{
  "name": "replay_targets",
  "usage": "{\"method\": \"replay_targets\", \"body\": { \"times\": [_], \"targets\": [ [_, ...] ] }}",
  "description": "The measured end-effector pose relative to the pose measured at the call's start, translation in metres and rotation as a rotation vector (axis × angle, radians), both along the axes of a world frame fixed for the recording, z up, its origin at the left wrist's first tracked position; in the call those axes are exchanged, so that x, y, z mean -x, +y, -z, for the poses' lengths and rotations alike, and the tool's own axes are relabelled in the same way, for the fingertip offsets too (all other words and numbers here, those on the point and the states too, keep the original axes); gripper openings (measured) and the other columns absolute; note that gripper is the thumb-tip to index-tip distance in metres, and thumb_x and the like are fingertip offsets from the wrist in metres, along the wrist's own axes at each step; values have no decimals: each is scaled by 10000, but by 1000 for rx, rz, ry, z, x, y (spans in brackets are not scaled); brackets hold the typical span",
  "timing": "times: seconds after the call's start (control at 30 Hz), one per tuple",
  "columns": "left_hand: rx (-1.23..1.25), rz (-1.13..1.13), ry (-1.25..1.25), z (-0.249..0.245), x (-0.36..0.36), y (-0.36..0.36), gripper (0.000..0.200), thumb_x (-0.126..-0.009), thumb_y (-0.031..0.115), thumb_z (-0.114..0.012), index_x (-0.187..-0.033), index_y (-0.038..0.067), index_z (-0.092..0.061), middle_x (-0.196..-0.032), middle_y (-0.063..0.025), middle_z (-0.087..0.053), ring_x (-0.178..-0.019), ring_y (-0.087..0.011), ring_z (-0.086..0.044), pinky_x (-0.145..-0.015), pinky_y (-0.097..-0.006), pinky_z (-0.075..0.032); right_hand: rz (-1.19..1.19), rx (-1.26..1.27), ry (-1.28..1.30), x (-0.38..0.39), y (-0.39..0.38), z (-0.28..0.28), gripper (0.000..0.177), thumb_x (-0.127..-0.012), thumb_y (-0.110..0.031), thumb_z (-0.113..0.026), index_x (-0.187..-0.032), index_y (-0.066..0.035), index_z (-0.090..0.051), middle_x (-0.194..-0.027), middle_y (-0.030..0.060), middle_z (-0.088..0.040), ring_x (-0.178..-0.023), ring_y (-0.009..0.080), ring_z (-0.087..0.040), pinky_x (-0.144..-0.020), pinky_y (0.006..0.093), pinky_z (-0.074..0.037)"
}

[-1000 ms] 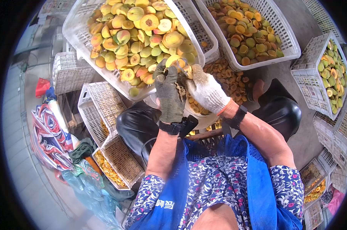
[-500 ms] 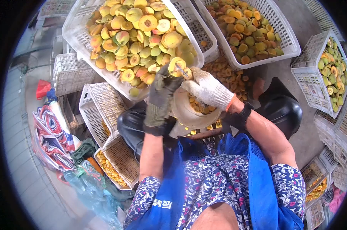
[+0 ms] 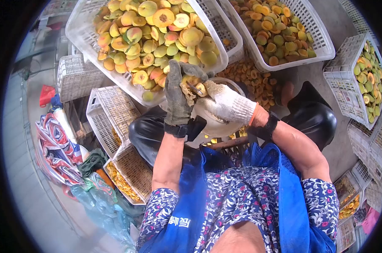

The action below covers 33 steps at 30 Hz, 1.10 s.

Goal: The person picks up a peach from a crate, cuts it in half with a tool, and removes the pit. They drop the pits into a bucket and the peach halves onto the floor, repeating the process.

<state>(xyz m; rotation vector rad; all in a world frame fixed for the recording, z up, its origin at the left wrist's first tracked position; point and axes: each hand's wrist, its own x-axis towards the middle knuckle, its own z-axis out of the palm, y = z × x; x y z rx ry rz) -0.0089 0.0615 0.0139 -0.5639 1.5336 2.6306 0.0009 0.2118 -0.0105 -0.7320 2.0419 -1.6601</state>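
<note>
In a dark grey-green glove, my left hand (image 3: 178, 95) curls around a yellow peach half (image 3: 192, 81), with the fingers partly over it. My right hand (image 3: 233, 104), in a white knit glove with an orange cuff, grips a small pitting tool (image 3: 197, 90) whose thin metal part meets the fruit. The right-hand fingers hide most of the tool. Beneath both hands stands a whitish bucket (image 3: 212, 126), largely covered by them. Just beyond the left hand, a white crate (image 3: 115, 82) is heaped with halved peaches (image 3: 159, 50).
Another white crate (image 3: 325, 52) of peach halves stands at the back right. Loose fruit pieces (image 3: 250, 82) lie between the crates and my leg. A filled crate (image 3: 344, 99) is at far right. Stacked baskets (image 3: 115, 109) and plastic bags (image 3: 100, 211) are on the left.
My left hand has turned so that its palm shows, and its fingers now cover more of the peach half. Both hands have shifted slightly downward, and the right hand covers more of the bucket.
</note>
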Motion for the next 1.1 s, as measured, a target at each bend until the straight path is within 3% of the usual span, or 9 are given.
{"method": "replay_targets", "body": {
  "times": [0.23,0.43,0.57,0.6,0.8,0.9,0.93,1.0,1.1],
  "targets": [
    [-161,355,212,2,4,-9,453,-990,431,-411,-727,77,-515,-713,-76,-541,-669,-212,-534,-790,-424,-488,-263,-121,-396,10,4,-31,312,-913,-204,-535,-1154,-18,-604,-861,129,-663,-723,216,-636,-661,322,-504],
    [-208,-44,-172,-1,-1,-24,433,-996,423,-396,-745,92,-519,-693,-57,-515,-683,-222,-538,-881,-482,-459,-354,613,-1485,-3,3,3,251,-866,-265,-638,-995,-50,-620,-687,-45,-557,-509,42,-479,-446,217,-398],
    [-227,-267,71,1,13,-69,401,-986,436,-432,-803,93,-532,-725,-45,-556,-709,-210,-599,-712,-366,-522,-179,-302,257,-14,1,39,309,-883,-301,-531,-891,-16,-647,-751,130,-675,-613,289,-649,-567,388,-512],
    [135,-357,45,-13,17,-57,382,-971,452,-461,-837,102,-534,-758,-37,-565,-681,-189,-590,-653,-323,-533,-155,-517,254,-16,7,36,275,-871,-275,-531,-890,-28,-650,-758,141,-677,-634,300,-657,-564,394,-515],
    [-191,205,445,-63,50,-31,493,-987,350,-441,-1320,-13,-426,-1201,-144,-558,-1027,-261,-564,-930,-344,-458,-347,-652,370,26,33,30,253,-853,-186,-520,-1018,-60,-666,-1049,136,-667,-904,317,-646,-791,388,-512],
    [1042,446,624,-91,19,7,317,-918,326,-556,-1079,57,-611,-1033,-83,-626,-896,-237,-612,-821,-348,-498,41,-510,829,50,72,22,145,-795,-127,-594,-865,-9,-642,-802,177,-646,-740,318,-651,-662,370,-527],
    [1717,843,760,-77,10,-6,298,-903,282,-559,-1084,52,-617,-1087,-105,-633,-956,-261,-615,-882,-355,-482,174,-450,771,51,79,8,177,-815,-145,-602,-925,-9,-625,-798,189,-637,-755,340,-643,-672,383,-526],
    [762,1015,237,-12,-11,-1,320,-871,235,-546,-1136,67,-611,-1151,-163,-619,-1033,-306,-601,-921,-380,-461,344,-358,520,47,89,-11,280,-856,-200,-625,-1058,-17,-559,-806,227,-617,-783,390,-624,-661,423,-516],
    [1412,1515,186,115,-6,8,302,-894,218,-522,-1134,63,-622,-1170,-159,-617,-1069,-317,-586,-923,-386,-452,366,-416,531,41,96,-30,294,-840,-206,-638,-1057,-28,-550,-826,230,-624,-773,398,-623,-636,431,-509]
  ]
}}
